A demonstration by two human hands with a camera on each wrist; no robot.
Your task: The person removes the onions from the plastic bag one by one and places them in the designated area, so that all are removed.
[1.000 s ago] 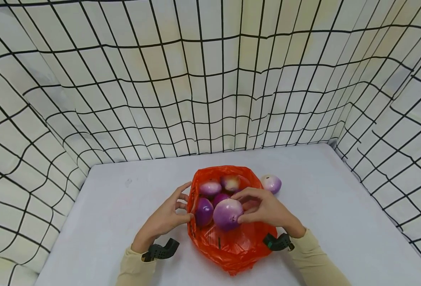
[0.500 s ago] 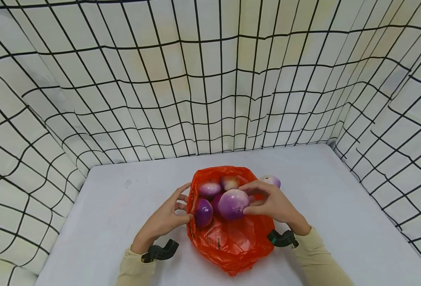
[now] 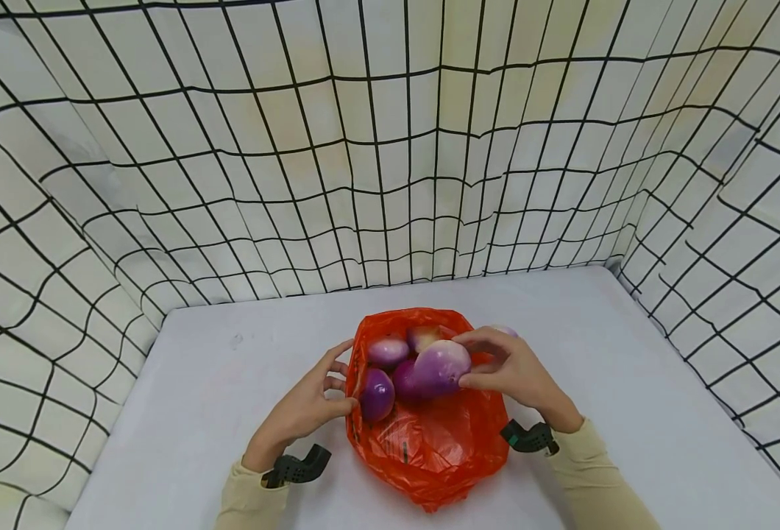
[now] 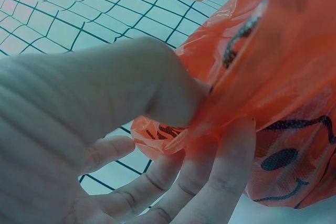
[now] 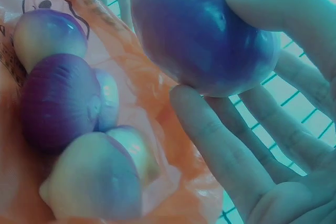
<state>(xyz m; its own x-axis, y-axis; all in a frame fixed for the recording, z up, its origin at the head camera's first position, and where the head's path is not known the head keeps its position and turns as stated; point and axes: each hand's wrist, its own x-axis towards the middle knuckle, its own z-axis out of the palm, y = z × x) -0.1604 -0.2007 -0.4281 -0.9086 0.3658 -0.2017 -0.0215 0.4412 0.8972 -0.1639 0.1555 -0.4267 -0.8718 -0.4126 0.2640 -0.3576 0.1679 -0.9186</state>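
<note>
In the head view, a red plastic bag (image 3: 423, 449) lies with its mouth spread wide. My left hand (image 3: 307, 397) pinches its left rim, thumb inside and fingers outside, as the left wrist view also has it. Between thumb and fingertips, my right hand (image 3: 519, 372) holds a purple onion (image 3: 441, 366) over the bag's mouth. Several more onions rest in the bag, among them a dark purple onion (image 5: 60, 103) and a paler onion (image 5: 97, 177) in the right wrist view. Behind my right hand, one onion (image 3: 504, 330) outside the bag is mostly hidden.
A white-covered table (image 3: 231, 412) carries the bag. White walls with a black grid (image 3: 390, 147) rise at the back and on both sides. Each wrist wears a small black camera mount (image 3: 297, 465).
My right hand has carried the onion to the right and farther back over the bag, now covering more of the onion outside. My left hand keeps its place at the rim.
</note>
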